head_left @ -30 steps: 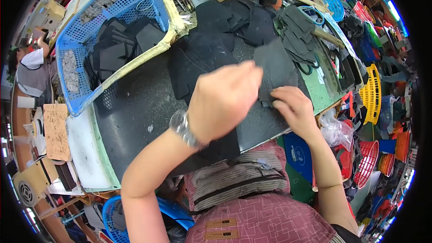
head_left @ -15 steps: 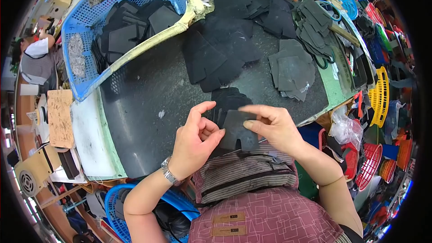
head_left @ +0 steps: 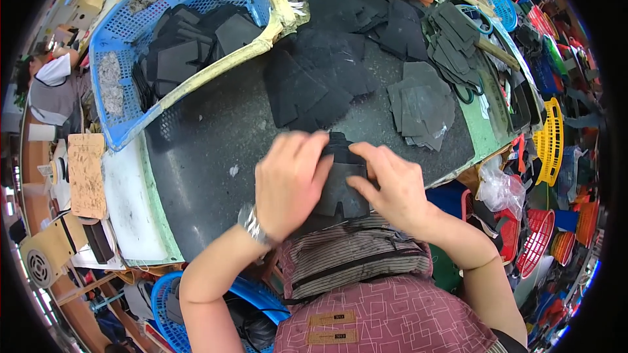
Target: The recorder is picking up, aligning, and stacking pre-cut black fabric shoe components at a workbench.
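Note:
A thin dark grey cut piece (head_left: pixel 341 191) with a small notch in its near edge lies in front of my body at the table's near edge. Beneath its far side shows a stack of similar black pieces (head_left: pixel 337 147). My left hand (head_left: pixel 291 180), a metal watch on its wrist, closes on the left side of the pieces, slightly blurred. On the opposite side, my right hand (head_left: pixel 392 183) grips the edge with thumb and forefinger. Beyond the hands spreads a pile of larger black pieces (head_left: pixel 317 82). Greyer pieces (head_left: pixel 422 104) form another pile to the right.
A blue basket (head_left: pixel 124 127) with black pieces stands at the far left, a pale wrapped bar (head_left: pixel 222 68) along its edge. Scissors (head_left: pixel 468 95) lie by grey strips (head_left: pixel 454 42) at far right. Below left sits another blue basket (head_left: pixel 160 301). A person (head_left: pixel 52 88) is at left.
Both hands have closed in on the pieces from either side. My left hand has turned over the left edge, and the notched piece has shifted slightly left.

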`<state>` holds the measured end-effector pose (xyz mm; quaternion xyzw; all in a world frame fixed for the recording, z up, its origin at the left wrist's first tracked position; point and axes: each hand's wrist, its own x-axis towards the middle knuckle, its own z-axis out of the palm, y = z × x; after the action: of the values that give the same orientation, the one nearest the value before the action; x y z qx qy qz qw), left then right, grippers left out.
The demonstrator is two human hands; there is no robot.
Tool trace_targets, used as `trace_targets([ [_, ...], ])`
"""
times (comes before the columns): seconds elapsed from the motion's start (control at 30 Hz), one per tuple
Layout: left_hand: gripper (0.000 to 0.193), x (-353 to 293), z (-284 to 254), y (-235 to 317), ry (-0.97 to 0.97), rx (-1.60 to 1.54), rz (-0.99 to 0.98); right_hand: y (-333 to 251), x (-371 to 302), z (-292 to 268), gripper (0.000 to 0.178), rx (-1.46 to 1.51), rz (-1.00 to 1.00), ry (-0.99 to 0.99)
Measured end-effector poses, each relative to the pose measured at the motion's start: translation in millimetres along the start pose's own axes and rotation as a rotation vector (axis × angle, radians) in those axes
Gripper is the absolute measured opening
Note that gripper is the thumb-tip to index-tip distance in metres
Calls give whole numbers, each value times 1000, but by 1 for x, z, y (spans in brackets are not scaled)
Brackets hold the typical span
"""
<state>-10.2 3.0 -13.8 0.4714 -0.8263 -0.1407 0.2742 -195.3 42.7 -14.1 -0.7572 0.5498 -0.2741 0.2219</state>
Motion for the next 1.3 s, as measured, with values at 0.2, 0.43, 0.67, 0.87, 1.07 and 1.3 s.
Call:
trace_targets([
  [0.2, 38, 47, 14, -38, 197, -65, -63, 15, 44, -12, 30, -70, -348, 249],
  [0.43, 15, 47, -14, -33, 368, -128, -180, 30, 74, 6, 35, -426, -334, -29],
  [0.67, 26, -33, -5, 23, -220, 285, 632, 53, 65, -37, 25, -41, -227, 209],
  [0.87, 25, 35, 30, 24, -114, -361, 306, 96, 16, -76, 26, -110, 192, 202],
  [1.07, 42, 118, 99, 39, -237, -196, 89, 105, 34, -70, 35, -131, 239, 224],
  [1.3, 47, 119, 104, 46, -297, -255, 17, 105, 37, -74, 27, -79, 342, 190],
])
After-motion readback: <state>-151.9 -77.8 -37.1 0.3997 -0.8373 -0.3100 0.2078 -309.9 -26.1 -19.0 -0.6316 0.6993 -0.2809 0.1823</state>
